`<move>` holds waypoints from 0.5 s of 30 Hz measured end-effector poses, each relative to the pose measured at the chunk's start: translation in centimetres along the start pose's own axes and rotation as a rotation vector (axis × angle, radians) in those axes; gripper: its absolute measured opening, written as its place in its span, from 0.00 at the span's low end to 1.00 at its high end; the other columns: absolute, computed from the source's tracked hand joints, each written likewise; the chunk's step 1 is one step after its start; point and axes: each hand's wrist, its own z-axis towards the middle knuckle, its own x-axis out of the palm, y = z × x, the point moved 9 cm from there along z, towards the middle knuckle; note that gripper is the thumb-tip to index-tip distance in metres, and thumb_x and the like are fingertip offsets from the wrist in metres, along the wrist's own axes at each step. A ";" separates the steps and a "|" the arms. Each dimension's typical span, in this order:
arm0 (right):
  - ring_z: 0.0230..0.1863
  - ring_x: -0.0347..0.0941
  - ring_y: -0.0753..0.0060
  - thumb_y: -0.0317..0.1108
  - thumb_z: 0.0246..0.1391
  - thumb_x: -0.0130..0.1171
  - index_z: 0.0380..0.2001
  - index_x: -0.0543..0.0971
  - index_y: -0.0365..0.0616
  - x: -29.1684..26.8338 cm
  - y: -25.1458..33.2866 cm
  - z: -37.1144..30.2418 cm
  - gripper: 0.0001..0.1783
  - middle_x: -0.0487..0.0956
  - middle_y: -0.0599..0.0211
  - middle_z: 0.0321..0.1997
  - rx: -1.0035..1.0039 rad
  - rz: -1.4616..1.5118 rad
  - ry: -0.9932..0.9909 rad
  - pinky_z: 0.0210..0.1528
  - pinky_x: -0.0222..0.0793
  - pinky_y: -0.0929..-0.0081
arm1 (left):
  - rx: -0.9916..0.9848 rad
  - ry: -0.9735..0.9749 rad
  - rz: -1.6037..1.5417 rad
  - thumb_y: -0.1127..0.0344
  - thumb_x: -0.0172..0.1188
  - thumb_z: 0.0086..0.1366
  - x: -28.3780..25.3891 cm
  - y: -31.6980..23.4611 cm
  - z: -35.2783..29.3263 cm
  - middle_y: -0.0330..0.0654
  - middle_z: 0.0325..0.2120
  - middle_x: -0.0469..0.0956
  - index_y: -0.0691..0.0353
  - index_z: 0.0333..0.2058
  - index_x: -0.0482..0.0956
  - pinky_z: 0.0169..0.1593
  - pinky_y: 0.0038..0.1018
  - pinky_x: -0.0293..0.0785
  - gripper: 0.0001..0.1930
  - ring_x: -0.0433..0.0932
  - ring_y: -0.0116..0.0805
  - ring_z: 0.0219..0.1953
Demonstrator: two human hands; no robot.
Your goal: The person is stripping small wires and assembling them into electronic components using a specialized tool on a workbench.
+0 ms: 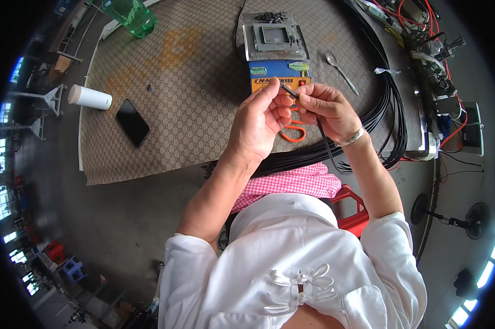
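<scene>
My right hand [333, 111] is closed around a black cable [289, 91], pinching it between thumb and fingers close to its end. The cable's tail hangs below that hand toward the table's near edge. My left hand [258, 120] is at the cable's tip, thumb against it and fingers curled; its exact grip is partly hidden. Just beyond both hands stands a blue and orange solder pot [257, 84] with a square metal basin on top. Orange-handled scissors [294, 135] lie beneath the hands, partly covered by them.
A thick bundle of black cables [387, 118] curves around the table's right side and front. A spoon [343, 75] lies right of the pot. Leftward on the patterned tabletop [187, 120] are a phone [133, 123], a white cup [90, 97] and a green bottle [131, 16].
</scene>
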 end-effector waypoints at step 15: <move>0.22 0.61 0.84 0.29 0.52 0.51 0.34 0.73 0.39 0.5 -1.2 -1.2 0.07 0.72 0.71 0.27 0.013 0.222 0.067 0.25 0.57 0.86 | 0.117 0.074 0.004 0.66 0.54 0.60 0.7 0.6 -0.6 0.35 0.23 0.74 0.61 0.32 0.74 0.32 0.17 0.68 0.05 0.70 0.20 0.24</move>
